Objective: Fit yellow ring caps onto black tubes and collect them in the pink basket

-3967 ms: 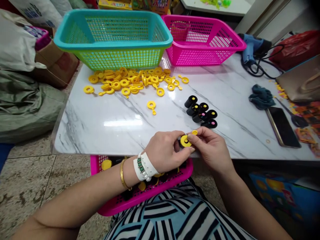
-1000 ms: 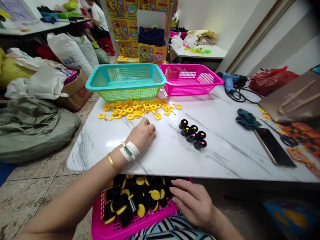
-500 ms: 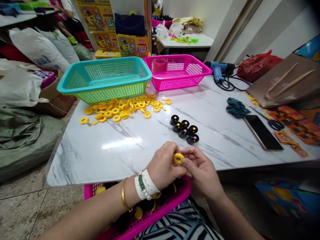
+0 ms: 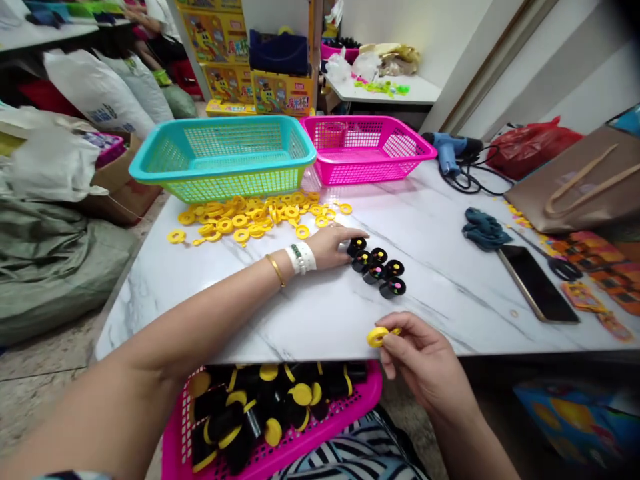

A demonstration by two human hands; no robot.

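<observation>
My right hand (image 4: pixel 425 357), near the table's front edge, pinches a yellow ring lid (image 4: pixel 378 337) with a small tab between thumb and fingers. Further off, my left hand (image 4: pixel 333 247) is stretched across the table, its fingers closed about the leftmost small black cup (image 4: pixel 357 247). Several more black cups (image 4: pixel 393 288) stand close beside it, with yellow or pink bits showing inside. Left of them lies a loose pile of yellow ring lids (image 4: pixel 240 220). On my lap, a pink basket (image 4: pixel 370 393) holds several black cups with yellow lids.
A teal basket (image 4: pixel 150 167) and a pink basket (image 4: pixel 370 177) stand behind the pile. At the right are a blue heat gun (image 4: pixel 450 150), a dark cloth (image 4: pixel 484 230), a phone (image 4: pixel 540 283), scissors (image 4: pixel 565 269) and a paper bag (image 4: pixel 575 187).
My hands have parted. The left has gone forward to the leftmost black cup; the right keeps the yellow ring lid and has shifted slightly right and nearer. The lap basket now shows more fully.
</observation>
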